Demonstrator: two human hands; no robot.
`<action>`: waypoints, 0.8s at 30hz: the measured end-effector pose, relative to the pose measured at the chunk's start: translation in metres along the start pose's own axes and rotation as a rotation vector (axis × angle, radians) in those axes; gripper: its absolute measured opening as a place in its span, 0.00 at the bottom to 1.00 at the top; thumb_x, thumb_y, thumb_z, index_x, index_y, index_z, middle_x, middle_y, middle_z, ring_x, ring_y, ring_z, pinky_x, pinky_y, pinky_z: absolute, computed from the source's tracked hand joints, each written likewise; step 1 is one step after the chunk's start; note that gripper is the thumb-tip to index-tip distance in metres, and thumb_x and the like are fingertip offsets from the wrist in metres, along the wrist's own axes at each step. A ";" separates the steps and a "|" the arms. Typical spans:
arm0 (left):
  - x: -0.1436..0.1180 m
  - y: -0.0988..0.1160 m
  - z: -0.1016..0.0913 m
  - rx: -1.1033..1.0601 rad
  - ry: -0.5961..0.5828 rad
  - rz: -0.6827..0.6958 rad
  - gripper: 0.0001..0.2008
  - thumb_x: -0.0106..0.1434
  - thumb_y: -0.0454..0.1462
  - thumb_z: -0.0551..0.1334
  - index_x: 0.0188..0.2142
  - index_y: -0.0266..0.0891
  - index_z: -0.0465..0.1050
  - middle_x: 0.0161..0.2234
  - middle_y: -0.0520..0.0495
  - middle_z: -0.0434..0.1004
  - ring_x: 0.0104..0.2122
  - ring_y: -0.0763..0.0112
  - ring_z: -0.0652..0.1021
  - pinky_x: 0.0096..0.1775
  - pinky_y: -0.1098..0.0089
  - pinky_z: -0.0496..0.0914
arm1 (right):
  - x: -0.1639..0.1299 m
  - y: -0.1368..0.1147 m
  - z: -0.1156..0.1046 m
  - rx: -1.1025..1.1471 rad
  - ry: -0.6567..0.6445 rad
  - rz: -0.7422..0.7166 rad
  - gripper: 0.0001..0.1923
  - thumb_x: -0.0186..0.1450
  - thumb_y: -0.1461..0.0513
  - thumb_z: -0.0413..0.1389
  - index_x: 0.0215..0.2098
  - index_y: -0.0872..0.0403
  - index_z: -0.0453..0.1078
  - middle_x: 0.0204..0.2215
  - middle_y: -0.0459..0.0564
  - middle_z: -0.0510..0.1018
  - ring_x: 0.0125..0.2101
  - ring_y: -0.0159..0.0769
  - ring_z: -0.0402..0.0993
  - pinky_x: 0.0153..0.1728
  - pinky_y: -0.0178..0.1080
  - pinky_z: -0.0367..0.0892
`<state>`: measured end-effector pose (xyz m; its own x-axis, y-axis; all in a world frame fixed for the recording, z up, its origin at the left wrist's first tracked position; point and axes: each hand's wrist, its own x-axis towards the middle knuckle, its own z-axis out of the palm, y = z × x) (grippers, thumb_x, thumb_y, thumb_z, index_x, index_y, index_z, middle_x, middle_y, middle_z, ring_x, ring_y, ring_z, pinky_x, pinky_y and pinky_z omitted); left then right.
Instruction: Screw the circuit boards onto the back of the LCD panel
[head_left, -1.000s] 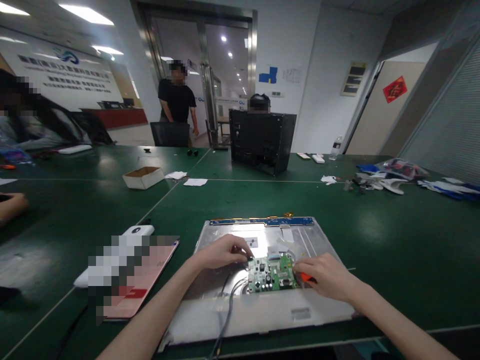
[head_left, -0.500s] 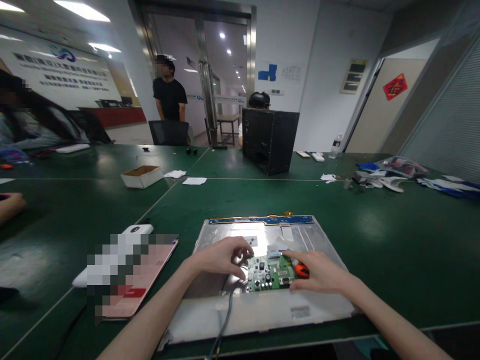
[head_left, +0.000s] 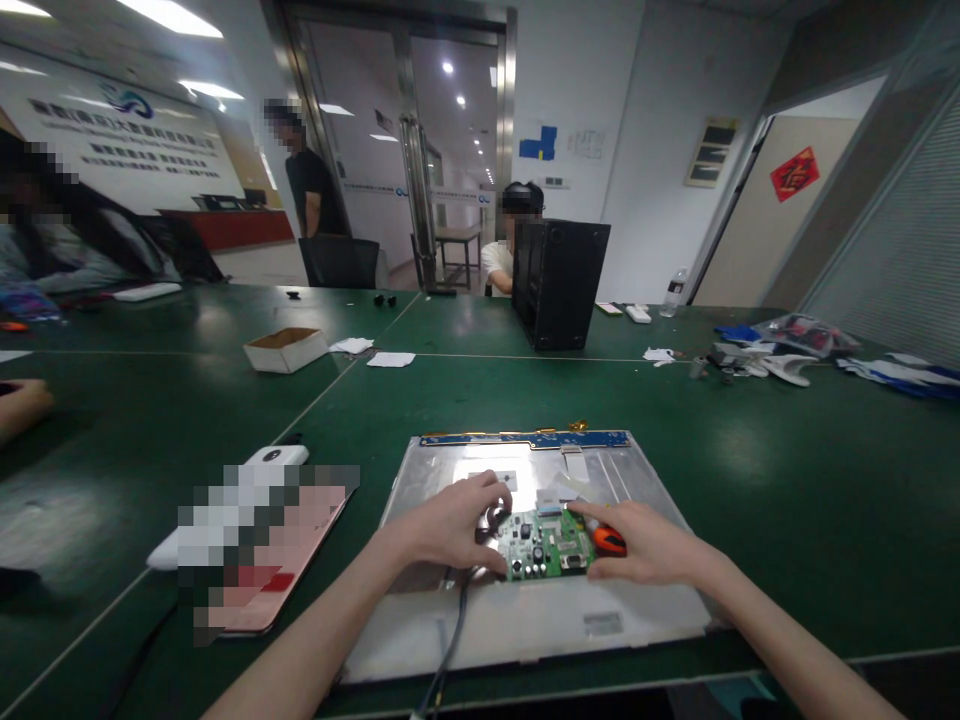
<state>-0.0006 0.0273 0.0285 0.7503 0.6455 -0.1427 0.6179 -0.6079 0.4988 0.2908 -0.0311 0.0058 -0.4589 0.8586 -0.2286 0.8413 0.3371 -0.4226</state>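
Note:
A green circuit board (head_left: 546,543) lies on the silver metal back of a flat display panel (head_left: 525,630). My left hand (head_left: 461,525) curves round the board's left edge, thumb and fingers touching it. At the right edge, my right hand (head_left: 641,543) has its index finger and thumb at the board's corners. An orange-and-black tool handle (head_left: 608,541) is tucked inside that hand; the rest of it is hidden. A flat ribbon cable (head_left: 551,508) meets the board's top edge. A dark cable (head_left: 454,630) runs from under my left hand toward the table's front edge.
Left of the panel lie a pink phone-like slab (head_left: 300,560) and a white device (head_left: 281,456). Farther back stand an open cardboard box (head_left: 283,352) and a black computer case (head_left: 566,290), with a person behind it. Plastic bags and scraps (head_left: 802,335) lie at right.
My left hand has moved right and closed in on the board's left edge. My right hand has hardly moved. Across the table, the black case has turned, and the standing person has shifted left.

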 end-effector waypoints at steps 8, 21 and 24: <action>0.000 0.000 0.002 0.038 -0.011 -0.007 0.24 0.49 0.47 0.72 0.41 0.41 0.68 0.45 0.46 0.67 0.43 0.58 0.71 0.39 0.66 0.65 | -0.004 0.000 -0.010 0.086 0.110 0.025 0.41 0.58 0.47 0.62 0.66 0.48 0.58 0.30 0.47 0.72 0.32 0.39 0.67 0.34 0.38 0.61; 0.000 -0.009 0.001 -0.098 -0.024 -0.017 0.27 0.45 0.43 0.74 0.43 0.41 0.68 0.45 0.48 0.67 0.40 0.61 0.70 0.37 0.68 0.63 | 0.020 0.007 -0.017 1.403 0.459 0.034 0.29 0.60 0.43 0.48 0.28 0.58 0.76 0.16 0.50 0.73 0.13 0.32 0.67 0.15 0.34 0.64; 0.001 -0.012 0.002 -0.128 -0.034 -0.013 0.29 0.44 0.42 0.74 0.44 0.42 0.68 0.46 0.48 0.67 0.41 0.62 0.70 0.37 0.68 0.63 | 0.024 0.019 0.001 1.417 0.397 0.161 0.29 0.59 0.41 0.49 0.20 0.57 0.72 0.08 0.46 0.65 0.09 0.28 0.58 0.09 0.30 0.51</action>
<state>-0.0074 0.0344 0.0209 0.7513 0.6356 -0.1778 0.5942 -0.5341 0.6014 0.2955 -0.0044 -0.0087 -0.0872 0.9749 -0.2049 -0.2063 -0.2189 -0.9537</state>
